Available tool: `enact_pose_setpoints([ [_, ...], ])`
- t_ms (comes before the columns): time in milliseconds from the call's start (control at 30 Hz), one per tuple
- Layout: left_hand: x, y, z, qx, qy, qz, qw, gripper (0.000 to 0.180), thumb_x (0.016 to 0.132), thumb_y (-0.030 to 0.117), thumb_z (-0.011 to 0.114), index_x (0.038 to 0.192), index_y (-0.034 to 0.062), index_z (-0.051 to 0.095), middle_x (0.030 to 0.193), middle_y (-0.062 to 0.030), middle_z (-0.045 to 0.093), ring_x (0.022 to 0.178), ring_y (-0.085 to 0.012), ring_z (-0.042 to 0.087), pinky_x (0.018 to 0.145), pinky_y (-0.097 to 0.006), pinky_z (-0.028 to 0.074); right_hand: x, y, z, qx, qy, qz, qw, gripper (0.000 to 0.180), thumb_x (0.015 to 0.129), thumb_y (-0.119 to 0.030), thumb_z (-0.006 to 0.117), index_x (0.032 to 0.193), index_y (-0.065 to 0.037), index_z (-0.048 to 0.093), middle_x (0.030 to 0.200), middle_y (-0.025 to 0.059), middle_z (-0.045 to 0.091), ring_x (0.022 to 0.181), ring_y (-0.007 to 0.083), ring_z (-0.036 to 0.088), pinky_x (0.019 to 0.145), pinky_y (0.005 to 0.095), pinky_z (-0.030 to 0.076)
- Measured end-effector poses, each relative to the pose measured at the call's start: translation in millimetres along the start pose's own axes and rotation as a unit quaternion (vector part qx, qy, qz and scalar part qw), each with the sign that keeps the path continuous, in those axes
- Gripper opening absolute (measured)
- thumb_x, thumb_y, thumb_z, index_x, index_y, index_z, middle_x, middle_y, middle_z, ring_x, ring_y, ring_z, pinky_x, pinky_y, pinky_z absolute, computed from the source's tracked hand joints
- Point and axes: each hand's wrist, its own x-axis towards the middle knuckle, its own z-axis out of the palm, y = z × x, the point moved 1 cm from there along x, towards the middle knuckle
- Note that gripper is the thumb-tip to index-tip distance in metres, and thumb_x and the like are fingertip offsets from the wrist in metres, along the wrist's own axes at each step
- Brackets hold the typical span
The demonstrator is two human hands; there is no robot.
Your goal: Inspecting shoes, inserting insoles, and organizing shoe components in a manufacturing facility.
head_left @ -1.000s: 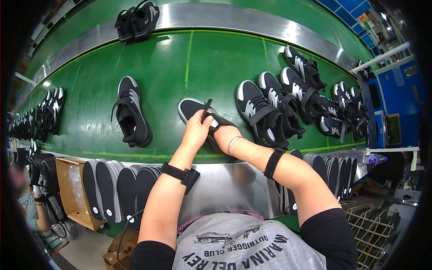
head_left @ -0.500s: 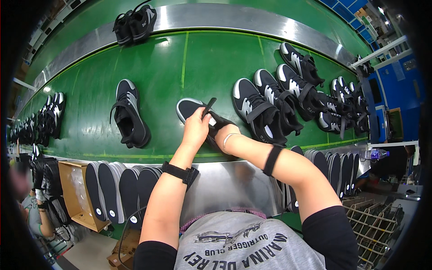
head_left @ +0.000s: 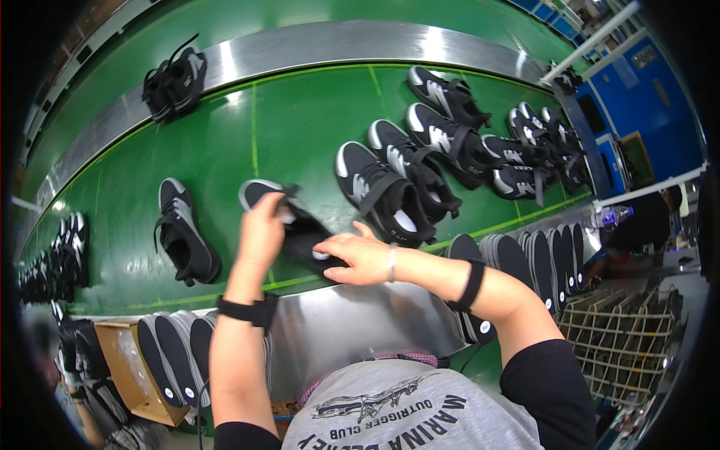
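A black sneaker (head_left: 309, 238) with a grey-white toe rests on the green work surface (head_left: 225, 142) in front of me. My left hand (head_left: 262, 229) is closed on the sneaker's tongue and strap. At the heel end is my right hand (head_left: 358, 256), fingers stretched out and thumb apart. Its fingertips touch the heel end of the shoe opening, where a small pale patch shows. Left of my hands stands a single matching sneaker (head_left: 184, 232). Close on the right, another sneaker (head_left: 382, 191) is part of a group of several.
A dark pair of shoes (head_left: 175, 84) sits on the far metal ledge. More shoes (head_left: 71, 247) line the far left. Black insoles (head_left: 176, 352) stand in rows along the near edge, beside a cardboard box (head_left: 124, 345). A wire rack (head_left: 619, 337) is at lower right.
My right hand has come out of the sneaker's opening and its fingers have spread at the heel. My left hand stays on the tongue. The whole view has shifted and turned slightly.
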Motion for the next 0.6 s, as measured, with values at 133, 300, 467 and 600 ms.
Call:
enact_pose_setpoints([
  [133,18.2,-0.8,-63.2,0.261,0.143,0.064,0.953,0.016,0.075,0.002,0.050,0.090,0.0029,0.057,0.083,-0.0159,0.058,0.080,-0.0309,0.055,0.071,-0.034,0.044,-74.2,-10.9,-64.7,-0.038,0.207,0.037,0.977,0.029,0.074,-0.021,0.056,0.097,-0.003,0.054,0.090,0.0127,0.057,0.087,0.0287,0.053,0.076,0.0393,0.041],
  [300,8.2,80.3,-7.9,-0.033,0.034,-0.018,0.999,0.012,0.078,0.011,0.056,0.081,0.0000,0.058,0.074,-0.0071,0.058,0.067,-0.0145,0.054,0.063,-0.026,0.044,-190.8,20.6,-62.8,-0.102,0.240,0.351,0.899,0.027,0.073,-0.025,0.059,0.085,-0.002,0.053,0.081,0.0145,0.055,0.079,0.0302,0.054,0.068,0.0377,0.045],
  [467,-19.8,99.0,118.4,0.061,-0.158,-0.029,0.985,0.080,0.066,0.042,0.066,0.121,-0.0059,0.033,0.119,-0.0239,0.039,0.111,-0.0362,0.036,0.093,-0.039,0.033,-228.3,15.3,-2.1,-0.204,0.162,0.476,0.840,0.064,0.059,-0.047,0.068,0.099,-0.002,0.045,0.097,0.0144,0.048,0.087,0.0305,0.052,0.070,0.0395,0.046],
  [600,-1.5,99.4,155.7,0.119,-0.001,-0.065,0.991,0.056,0.070,0.028,0.062,0.115,0.0014,0.041,0.111,-0.0179,0.044,0.105,-0.0335,0.040,0.089,-0.041,0.032,-232.8,25.0,22.9,-0.220,0.226,0.483,0.817,0.066,0.059,-0.045,0.068,0.105,-0.004,0.043,0.104,0.0148,0.048,0.087,0.0297,0.052,0.071,0.0406,0.045],
])
